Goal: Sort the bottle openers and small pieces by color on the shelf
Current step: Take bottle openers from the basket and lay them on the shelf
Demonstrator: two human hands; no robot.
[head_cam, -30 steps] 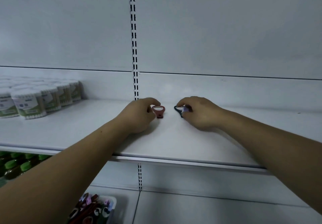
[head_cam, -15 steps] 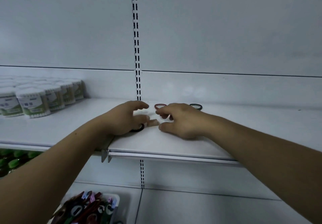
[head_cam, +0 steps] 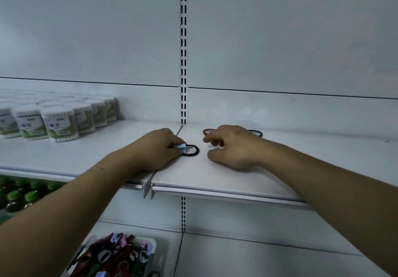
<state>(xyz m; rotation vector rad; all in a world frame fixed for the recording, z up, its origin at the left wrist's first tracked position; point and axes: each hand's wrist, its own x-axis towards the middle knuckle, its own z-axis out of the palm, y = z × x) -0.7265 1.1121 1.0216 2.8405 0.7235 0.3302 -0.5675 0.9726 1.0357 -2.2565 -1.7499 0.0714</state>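
Hands, two, apart, both low over the shelf (head_cam: 215,175).
- Left hand (head_cam: 158,150): fingers curled round the handle end of the black bottle opener (head_cam: 191,150), holding it flat on the shelf.
- Right hand (head_cam: 231,145): fingers loosely bent, holding nothing. The thumb is down near the shelf surface and the forefinger reaches left.

Bottle openers on the shelf, three.
- Black bottle opener, one: thin oval ring head with an open centre, handle hidden under the left hand. It lies about midway between the front and rear edges, just right of the seam joining the two shelf panels.
- Pale blue piece (head_cam: 180,146), one: small and blocky, at the left fingertips where ring meets handle. Whether it is fixed to the opener cannot be told.
- Red bottle opener (head_cam: 206,131), one: only the ring end shows. It lies near the rear edge, beyond the right forefinger.
- Dark bottle opener (head_cam: 257,133), one: ring end only, near the rear edge, behind the right wrist.

Other stock.
- Cotton-swab tubs (head_cam: 58,123): several rows at the shelf's left end, total not countable.
- Tray (head_cam: 154,242), one: on the level below, holding a mixed heap of red, black and green openers (head_cam: 116,257) with small blue and pink pieces.
- Green-capped bottles (head_cam: 15,197): lower left, number unclear.
- Slotted upright (head_cam: 183,61), one: runs up the back wall.
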